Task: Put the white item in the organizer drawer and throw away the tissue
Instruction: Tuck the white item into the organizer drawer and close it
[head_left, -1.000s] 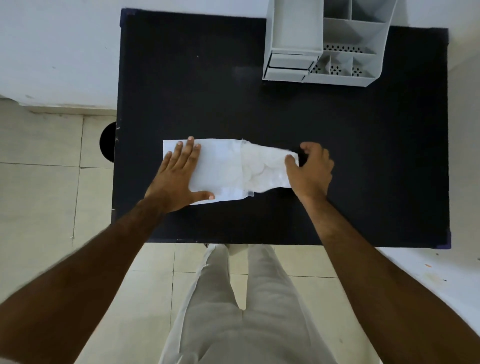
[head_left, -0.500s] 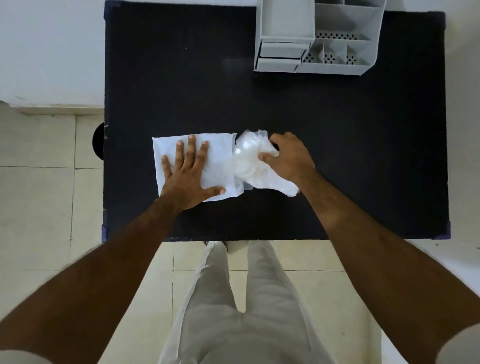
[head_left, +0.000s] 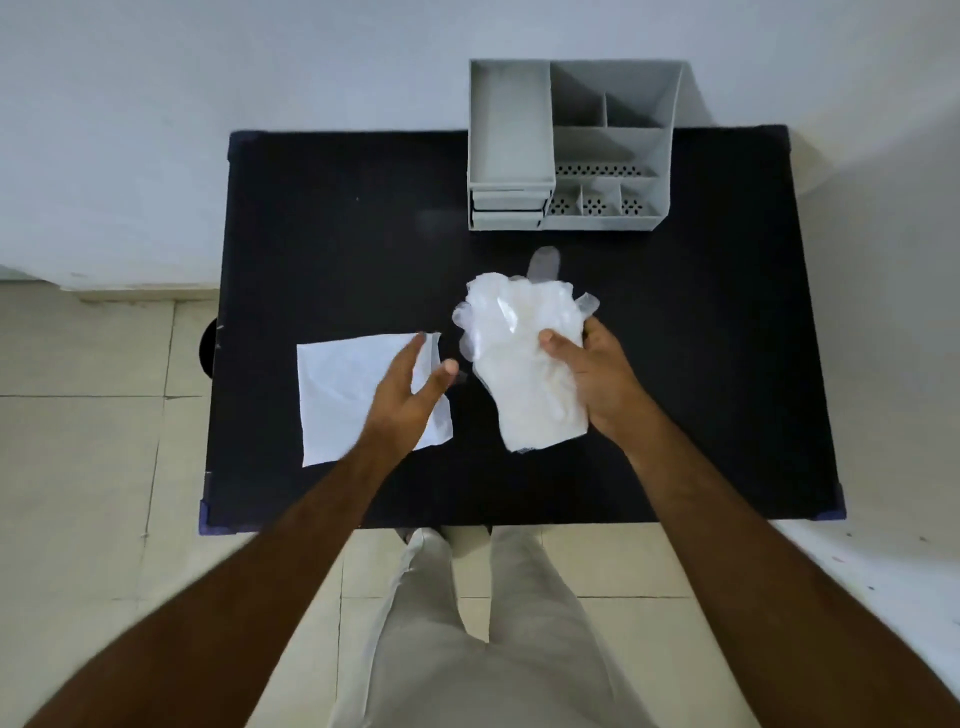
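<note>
Glossy crinkled plastic white item, matt paper tissue, smooth plastic organizer

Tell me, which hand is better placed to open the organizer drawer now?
Probably the left hand: it is empty and open above the tissue. The right hand already grips the white item. Both drawers of the organizer look shut.

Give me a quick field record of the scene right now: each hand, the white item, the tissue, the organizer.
left hand: open, above the tissue, holding nothing
right hand: gripping the white item
white item: crinkled translucent plastic bundle, lifted off the table
tissue: flat on the black table, left of the item
organizer: grey, at the far edge, both drawers closed
</note>
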